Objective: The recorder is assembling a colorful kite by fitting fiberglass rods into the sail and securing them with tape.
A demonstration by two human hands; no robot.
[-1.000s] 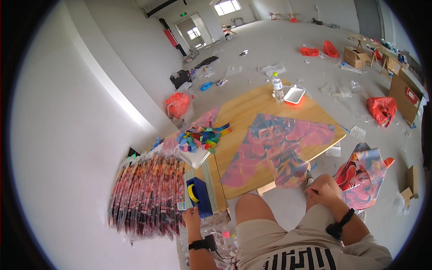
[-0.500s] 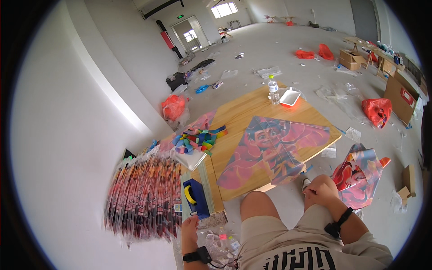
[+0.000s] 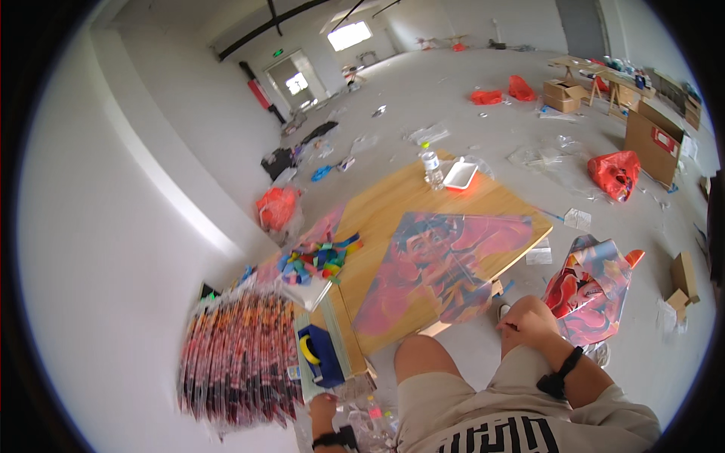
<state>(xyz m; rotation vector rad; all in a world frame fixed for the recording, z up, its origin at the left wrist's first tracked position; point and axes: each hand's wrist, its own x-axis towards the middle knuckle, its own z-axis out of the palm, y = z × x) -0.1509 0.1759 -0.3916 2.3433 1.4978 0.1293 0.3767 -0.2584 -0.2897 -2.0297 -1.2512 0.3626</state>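
A blue tape dispenser (image 3: 323,364) with a yellow roll stands at the table's near left corner. Just below it is my left hand (image 3: 323,405), apart from the dispenser; its fingers are blurred and partly hidden. My right hand (image 3: 526,321) rests over my right knee with its fingers curled together; anything inside them is hidden. In front of me a kite-shaped printed sheet (image 3: 438,264) in pink and red, with a cartoon figure, lies flat on the wooden table (image 3: 362,219). Multicoloured ribbons (image 3: 321,260) are heaped on a white packet (image 3: 310,293) at the table's left.
Many plastic-wrapped printed packs (image 3: 238,355) stand in a row at left, by the wall. A water bottle (image 3: 432,167) and a white-and-red tray (image 3: 461,176) sit at the table's far end. Another printed kite (image 3: 589,291) lies right of my knee. Red bags (image 3: 615,175) and cardboard boxes (image 3: 653,143) occupy the floor.
My left hand has drawn back from the front end of the tape dispenser, toward me. My right hand stays at the knee. The whole view has shifted and tilted slightly.
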